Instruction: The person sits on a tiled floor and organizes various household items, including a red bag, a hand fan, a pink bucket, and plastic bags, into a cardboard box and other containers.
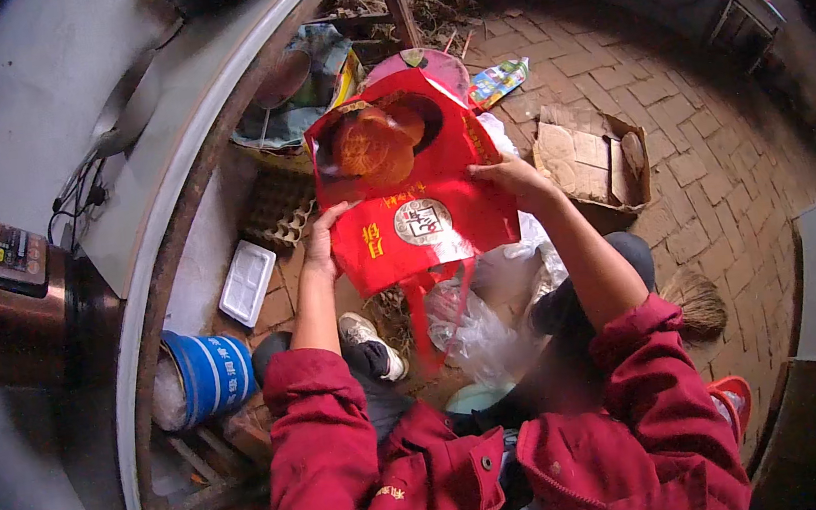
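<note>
A red paper gift bag (471, 192) printed with pictures of round pastries is stretched out in front of me. My left hand (323, 239) grips its left edge, thumb on the front. On the opposite edge, my right hand (520, 182) pinches the bag near its middle fold. Red strips dangle beneath it, toward a crumpled clear plastic bag (481, 322) between my legs. My white shoe (369, 340) shows below the left hand. Behind the gift bag, a pink round object (442, 67) is partly covered.
An opened cardboard box (590, 159) stands to the right on the brick floor, with a straw broom (693, 305) nearer me. At left are a blue bucket (208, 373), a white tray (248, 283), egg trays (272, 210) and, on a counter, a brown electric cooker (17, 310).
</note>
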Demonstrator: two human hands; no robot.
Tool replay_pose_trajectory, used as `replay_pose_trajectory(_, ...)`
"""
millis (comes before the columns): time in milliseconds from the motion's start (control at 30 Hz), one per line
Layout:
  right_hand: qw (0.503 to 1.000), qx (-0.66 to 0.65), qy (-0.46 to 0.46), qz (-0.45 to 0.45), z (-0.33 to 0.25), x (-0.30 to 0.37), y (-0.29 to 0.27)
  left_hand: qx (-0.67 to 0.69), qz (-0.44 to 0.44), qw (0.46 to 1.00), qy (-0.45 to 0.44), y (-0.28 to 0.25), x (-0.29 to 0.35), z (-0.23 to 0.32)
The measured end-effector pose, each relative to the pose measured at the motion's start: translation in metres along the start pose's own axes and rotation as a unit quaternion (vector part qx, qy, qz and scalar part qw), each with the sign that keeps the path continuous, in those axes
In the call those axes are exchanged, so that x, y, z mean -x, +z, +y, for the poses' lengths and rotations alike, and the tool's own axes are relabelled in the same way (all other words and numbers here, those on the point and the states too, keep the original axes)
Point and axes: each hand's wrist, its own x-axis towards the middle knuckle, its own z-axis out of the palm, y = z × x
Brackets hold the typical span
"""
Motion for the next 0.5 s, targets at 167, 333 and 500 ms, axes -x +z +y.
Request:
replay_pose_trajectory(167,0.997,-0.066,0.040,0.004,-0.001,-0.012,-0.009,-0.077,-0.017,0.991,-0.104,-0.008,0.013,0.014)
replay_pose_trajectory(333,0.996,-0.047,0.073,0.004,0.002,0.006,-0.006,-0.217,-0.057,0.972,0.072,0.029,0.049,0.004)
replay_pose_trajectory(500,0.911,-0.402,0.068,0.055,0.024,-0.023,-0.019,-0.540,-0.060,0.789,0.285,-0.048,-0.021,-0.036)
